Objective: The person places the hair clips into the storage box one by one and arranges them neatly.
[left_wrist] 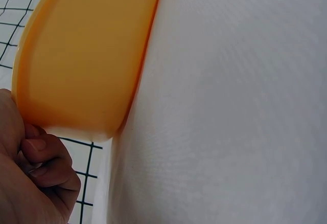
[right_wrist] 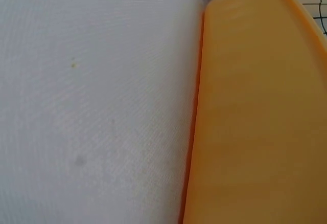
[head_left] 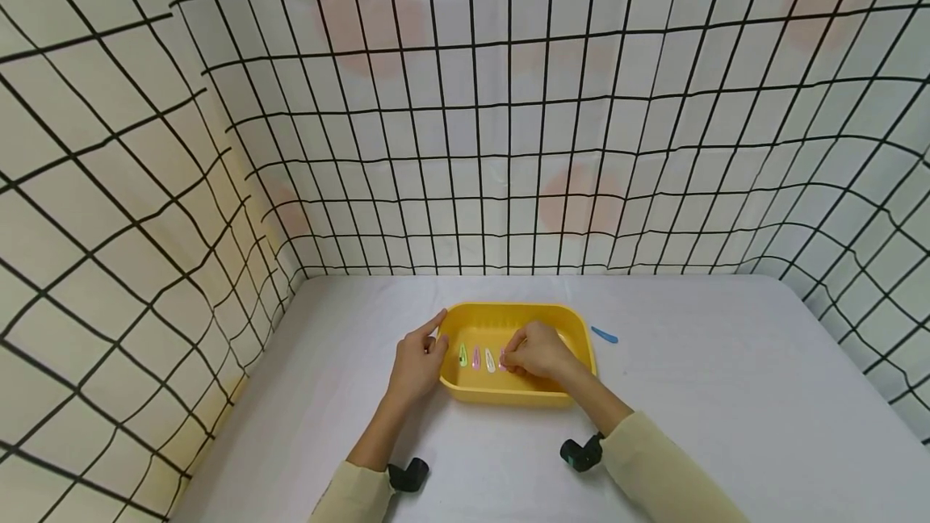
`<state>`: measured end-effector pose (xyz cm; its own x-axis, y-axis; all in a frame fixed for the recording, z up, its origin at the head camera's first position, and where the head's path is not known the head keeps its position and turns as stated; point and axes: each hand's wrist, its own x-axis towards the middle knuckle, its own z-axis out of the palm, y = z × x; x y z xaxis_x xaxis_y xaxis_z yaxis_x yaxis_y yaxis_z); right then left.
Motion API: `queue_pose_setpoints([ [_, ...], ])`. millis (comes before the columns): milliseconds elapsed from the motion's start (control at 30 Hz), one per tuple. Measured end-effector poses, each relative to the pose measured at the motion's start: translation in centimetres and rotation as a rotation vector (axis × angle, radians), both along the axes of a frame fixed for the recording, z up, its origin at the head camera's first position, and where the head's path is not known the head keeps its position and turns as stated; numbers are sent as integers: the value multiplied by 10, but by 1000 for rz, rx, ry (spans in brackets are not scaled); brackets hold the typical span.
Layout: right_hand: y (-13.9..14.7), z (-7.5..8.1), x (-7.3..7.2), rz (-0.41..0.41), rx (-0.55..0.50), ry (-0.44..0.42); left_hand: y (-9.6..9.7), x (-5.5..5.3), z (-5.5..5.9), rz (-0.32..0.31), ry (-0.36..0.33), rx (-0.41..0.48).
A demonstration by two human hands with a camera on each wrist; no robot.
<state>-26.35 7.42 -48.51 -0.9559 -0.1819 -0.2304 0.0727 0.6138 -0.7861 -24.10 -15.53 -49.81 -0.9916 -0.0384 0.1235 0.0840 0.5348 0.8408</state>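
A yellow tray sits on the white table, with a row of small snap hair clips on its floor. From the left come a green hair clip, a pink hair clip and a white hair clip. At the row's right end my right hand pinches another pink hair clip, mostly covered by the fingertips. My left hand grips the tray's left rim; in the left wrist view its fingers are curled against the tray's end. The right wrist view does not show the right hand's fingertips.
A blue hair clip lies on the table just right of the tray. White cloth walls with black netting rise at the back and both sides. A black wrist camera sits below the right forearm, another beside the left.
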Motion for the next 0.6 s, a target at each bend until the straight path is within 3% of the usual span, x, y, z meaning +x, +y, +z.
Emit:
queue_pose_setpoints([
  [367,17,10,4,-22,-4,43,2,0,1,-3,-3,5],
  [600,39,25,9,20,-68,112,0,0,-2,1,15,5],
])
